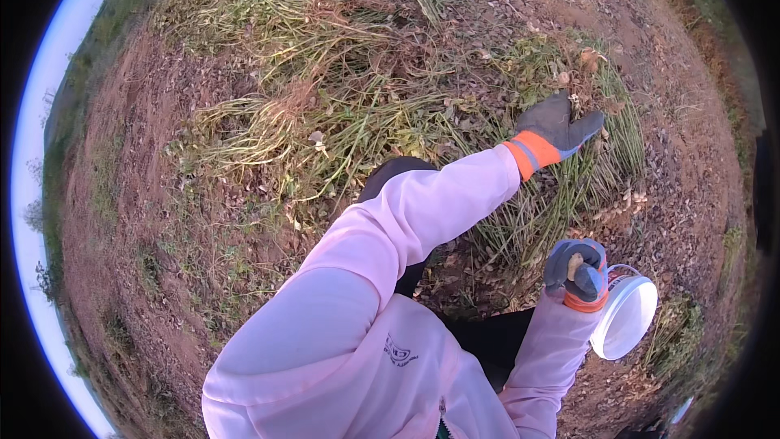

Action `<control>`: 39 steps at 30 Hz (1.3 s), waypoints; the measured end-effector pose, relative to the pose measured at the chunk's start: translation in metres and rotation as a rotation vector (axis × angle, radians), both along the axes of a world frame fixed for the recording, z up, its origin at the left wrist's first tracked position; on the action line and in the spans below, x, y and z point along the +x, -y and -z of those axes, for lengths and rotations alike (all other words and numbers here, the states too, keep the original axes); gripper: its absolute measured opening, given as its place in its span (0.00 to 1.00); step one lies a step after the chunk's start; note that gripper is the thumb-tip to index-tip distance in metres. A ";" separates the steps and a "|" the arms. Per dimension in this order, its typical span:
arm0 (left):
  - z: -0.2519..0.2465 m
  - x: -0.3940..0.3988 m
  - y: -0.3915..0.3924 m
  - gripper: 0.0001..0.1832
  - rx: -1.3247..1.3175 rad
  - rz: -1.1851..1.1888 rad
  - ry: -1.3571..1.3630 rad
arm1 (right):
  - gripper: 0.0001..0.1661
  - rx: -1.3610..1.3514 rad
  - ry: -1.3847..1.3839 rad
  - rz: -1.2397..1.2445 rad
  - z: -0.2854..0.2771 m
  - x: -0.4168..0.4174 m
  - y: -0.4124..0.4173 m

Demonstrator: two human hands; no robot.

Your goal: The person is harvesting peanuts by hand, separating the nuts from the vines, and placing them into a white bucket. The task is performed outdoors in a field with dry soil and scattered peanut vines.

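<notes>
My left hand (551, 125), in a dark-coated work glove with an orange cuff, reaches to the roots of a pulled peanut plant (585, 70). Its thumb stands apart from its fingers, and soil-brown roots with pods lie just beyond the gap. A pale pod (563, 78) shows near the fingertips. Closer to my body, my right hand (579, 274) in a matching glove is curled around a peanut pod (574, 265). Green stems (567, 201) spread between both hands. Beside my right wrist, a white plastic bucket (624, 317) lies tilted, its mouth towards me.
Heaps of uprooted peanut plants (292, 55) cover the ground ahead and to the left. Several loose pods (627, 204) lie on the soil near the stems. Another clump of greenery (673, 329) is beyond the bucket. Reddish soil (682, 152) with dry leaves stretches along the right.
</notes>
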State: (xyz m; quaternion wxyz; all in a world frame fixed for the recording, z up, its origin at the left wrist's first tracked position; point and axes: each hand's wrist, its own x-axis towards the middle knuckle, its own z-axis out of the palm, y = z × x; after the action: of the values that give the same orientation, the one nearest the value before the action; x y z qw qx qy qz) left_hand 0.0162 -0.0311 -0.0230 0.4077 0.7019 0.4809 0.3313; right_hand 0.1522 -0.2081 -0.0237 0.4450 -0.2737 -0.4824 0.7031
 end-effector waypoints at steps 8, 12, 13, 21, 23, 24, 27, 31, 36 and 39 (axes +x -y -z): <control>0.011 -0.054 -0.049 0.39 -0.144 -0.161 0.335 | 0.18 0.324 -0.375 0.304 -0.023 0.081 0.011; 0.002 -0.126 -0.075 0.22 -0.211 -0.614 0.864 | 0.19 0.339 -0.466 0.374 -0.025 0.100 0.025; -0.003 -0.140 -0.077 0.24 -0.095 -0.561 1.114 | 0.19 0.335 -0.478 0.401 -0.024 0.104 0.029; 0.006 -0.246 -0.079 0.44 -0.347 -0.653 1.602 | 0.17 0.125 -0.860 0.981 0.004 0.181 0.074; 0.009 -0.213 -0.075 0.39 -0.391 -0.522 1.348 | 0.17 -0.013 -1.061 1.034 0.024 0.203 0.083; 0.010 -0.186 -0.069 0.37 -0.380 -0.361 1.183 | 0.18 -0.021 -1.088 1.125 0.035 0.214 0.085; 0.019 -0.127 -0.051 0.27 -0.435 -0.015 0.807 | 0.19 -0.036 -1.168 1.229 0.049 0.230 0.085; 0.040 -0.065 -0.025 0.26 -0.569 0.335 0.427 | 0.18 0.001 -1.291 1.390 0.065 0.258 0.096; 0.087 -0.004 0.005 0.33 -0.128 0.601 -0.219 | 0.30 0.125 -1.116 1.769 0.077 0.294 0.109; 0.085 0.030 0.059 0.41 0.314 0.744 -0.868 | 0.43 -0.104 -1.491 1.412 0.079 0.290 0.112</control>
State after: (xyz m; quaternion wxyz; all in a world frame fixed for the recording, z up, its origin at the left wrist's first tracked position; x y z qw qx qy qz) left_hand 0.0464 -0.0900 -0.1079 0.1537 0.9466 0.2705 -0.0843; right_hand 0.4423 -0.3197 -0.1025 0.9310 -0.0078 0.2184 0.2925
